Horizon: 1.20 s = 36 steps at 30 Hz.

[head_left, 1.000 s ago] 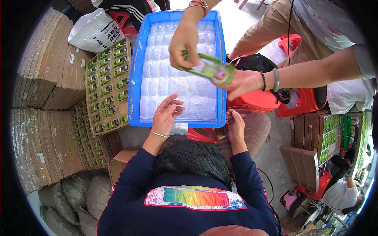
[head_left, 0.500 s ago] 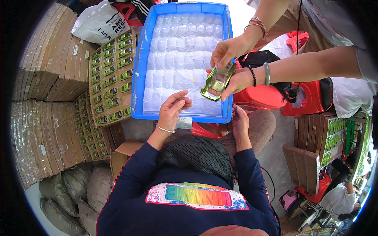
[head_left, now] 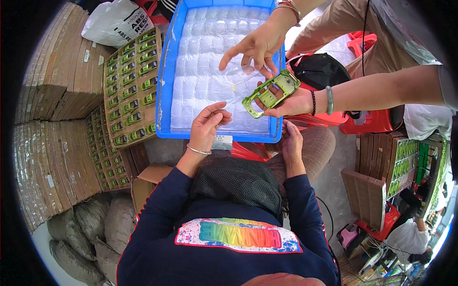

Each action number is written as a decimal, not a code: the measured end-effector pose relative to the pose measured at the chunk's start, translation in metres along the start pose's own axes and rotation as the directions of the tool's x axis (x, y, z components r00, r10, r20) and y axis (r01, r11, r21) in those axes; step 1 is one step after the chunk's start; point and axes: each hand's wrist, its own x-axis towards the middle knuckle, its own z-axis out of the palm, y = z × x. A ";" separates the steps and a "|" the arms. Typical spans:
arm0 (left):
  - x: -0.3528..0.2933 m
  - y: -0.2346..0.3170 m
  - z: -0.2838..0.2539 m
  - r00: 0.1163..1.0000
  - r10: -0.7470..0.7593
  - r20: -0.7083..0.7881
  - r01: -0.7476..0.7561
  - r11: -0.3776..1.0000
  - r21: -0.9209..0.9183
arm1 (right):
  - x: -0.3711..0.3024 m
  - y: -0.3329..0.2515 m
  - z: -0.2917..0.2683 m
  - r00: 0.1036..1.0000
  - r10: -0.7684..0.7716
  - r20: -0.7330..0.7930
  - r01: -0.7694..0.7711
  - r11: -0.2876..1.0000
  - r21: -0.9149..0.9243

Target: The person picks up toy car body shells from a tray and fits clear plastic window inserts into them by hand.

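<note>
My left hand [head_left: 205, 128] hovers over the near edge of a blue tray [head_left: 164, 102], fingers loosely bent and apart, with nothing visible in it. Beside the tray's near right corner is my right hand [head_left: 293, 147], its fingers partly stretched and empty as far as they show. Rows of clear plastic parts [head_left: 200, 71] fill the tray. Above its right side, a co-worker's hand [head_left: 298, 102] holds a shiny green toy car body [head_left: 267, 98], hollow side showing. The co-worker's other hand [head_left: 260, 45] is over the clear parts, near a transparent piece [head_left: 238, 74].
Left of the tray leans a cardboard panel [head_left: 114, 86] with rows of green car bodies. Stacked cardboard sheets [head_left: 52, 152] and filled sacks [head_left: 117, 221] stand further left. Red stools [head_left: 372, 119] and a black bag [head_left: 324, 70] are at the right. A dark mesh pouch [head_left: 238, 188] lies across my lap.
The co-worker's upper hand has drawn away from the green car body and opened out leftward over the tray. The car body has turned and moved slightly right. My hands have barely moved.
</note>
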 end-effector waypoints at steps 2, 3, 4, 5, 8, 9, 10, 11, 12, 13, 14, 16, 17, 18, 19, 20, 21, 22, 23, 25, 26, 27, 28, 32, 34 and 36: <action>0.001 -0.001 0.001 1.000 -0.002 0.000 0.002 1.000 0.000 | 0.002 0.000 -0.003 1.000 -0.006 0.008 0.006 1.000 0.003; 0.001 -0.001 -0.001 1.000 -0.001 0.002 0.001 1.000 -0.004 | 0.002 0.001 -0.003 1.000 -0.011 0.019 0.011 1.000 0.002; 0.001 -0.002 -0.002 1.000 0.000 0.004 0.000 1.000 -0.009 | 0.002 0.001 -0.002 1.000 -0.007 0.019 0.007 1.000 0.000; 0.001 -0.002 -0.003 1.000 -0.001 0.001 0.001 1.000 -0.009 | 0.002 0.002 -0.001 1.000 -0.002 0.004 0.002 1.000 -0.006; 0.000 -0.001 -0.002 1.000 -0.008 -0.009 0.008 1.000 -0.003 | -0.001 -0.001 0.003 1.000 0.007 -0.017 -0.007 1.000 -0.004; 0.000 -0.002 -0.002 1.000 -0.005 -0.006 0.005 1.000 -0.002 | -0.001 -0.002 0.003 1.000 0.013 -0.026 -0.013 1.000 0.001; 0.000 -0.002 -0.002 1.000 -0.002 -0.003 0.002 1.000 -0.001 | -0.002 -0.002 0.003 1.000 0.012 -0.026 -0.012 1.000 0.003; 0.001 -0.002 -0.002 1.000 -0.003 -0.001 0.003 1.000 0.001 | -0.002 -0.003 0.004 1.000 0.010 -0.017 -0.010 1.000 -0.001; 0.001 -0.002 -0.002 1.000 -0.003 -0.001 0.003 1.000 -0.004 | -0.002 -0.003 0.003 1.000 0.008 -0.010 -0.008 1.000 -0.005; 0.001 -0.002 -0.001 1.000 -0.003 0.000 0.003 1.000 -0.008 | -0.002 -0.002 0.002 1.000 0.007 -0.012 -0.007 1.000 -0.004; 0.001 -0.003 -0.001 1.000 -0.004 0.002 0.004 1.000 -0.008 | -0.001 -0.002 0.000 1.000 0.000 -0.004 0.000 1.000 -0.009; 0.001 -0.003 -0.003 1.000 0.001 0.006 -0.001 1.000 -0.006 | 0.000 -0.001 0.000 1.000 -0.003 0.007 0.003 1.000 -0.013; 0.000 -0.003 -0.002 1.000 0.001 0.005 -0.001 1.000 -0.005 | 0.000 -0.001 0.000 1.000 -0.004 0.007 0.004 1.000 -0.013; 0.000 -0.003 -0.002 1.000 0.004 0.002 -0.004 1.000 -0.010 | 0.000 -0.001 0.000 1.000 -0.006 0.007 0.006 1.000 -0.013; 0.000 -0.002 -0.001 1.000 0.007 -0.001 -0.007 1.000 -0.015 | 0.000 -0.001 0.001 1.000 -0.004 0.008 0.005 1.000 -0.013; 0.001 -0.002 -0.001 1.000 0.008 -0.003 -0.008 1.000 -0.013 | -0.001 -0.002 0.001 1.000 -0.010 0.001 0.010 1.000 -0.017; 0.001 -0.002 -0.001 1.000 0.005 0.003 -0.005 1.000 -0.017 | -0.002 -0.001 0.002 1.000 -0.014 -0.004 0.014 1.000 -0.020; 0.001 -0.002 -0.002 1.000 0.003 0.008 -0.003 1.000 -0.020 | -0.002 -0.001 0.003 1.000 -0.011 0.000 0.011 1.000 -0.019; 0.001 -0.001 -0.002 1.000 0.006 0.003 -0.006 1.000 -0.017 | -0.002 -0.002 0.003 1.000 -0.018 0.005 0.018 1.000 -0.025; -0.001 0.001 -0.002 1.000 -0.016 0.005 0.016 1.000 -0.017 | -0.003 -0.002 0.006 1.000 -0.015 0.020 0.016 0.999 -0.029; -0.001 0.001 -0.003 1.000 -0.012 -0.003 0.012 1.000 -0.012 | -0.004 -0.002 0.007 1.000 -0.014 0.000 0.014 0.999 -0.035; 0.000 -0.001 -0.003 1.000 -0.001 -0.004 0.000 1.000 -0.024 | -0.004 -0.002 0.007 1.000 -0.012 -0.018 0.011 0.999 -0.039; 0.000 -0.002 -0.003 1.000 0.012 -0.005 -0.012 0.999 -0.036 | 0.000 -0.001 0.005 0.999 -0.024 0.029 0.025 1.000 -0.019; 0.000 -0.004 -0.003 1.000 0.009 0.007 -0.008 1.000 -0.029 | -0.001 -0.001 0.001 0.999 -0.037 0.022 0.037 0.999 -0.018; -0.001 -0.003 -0.002 1.000 0.008 0.004 -0.008 0.999 -0.035 | -0.001 -0.001 0.000 1.000 -0.027 -0.008 0.027 0.999 -0.041; -0.002 -0.001 -0.002 1.000 0.005 0.006 -0.005 0.999 -0.045 | 0.000 0.000 0.001 0.999 -0.037 0.000 0.037 0.998 -0.053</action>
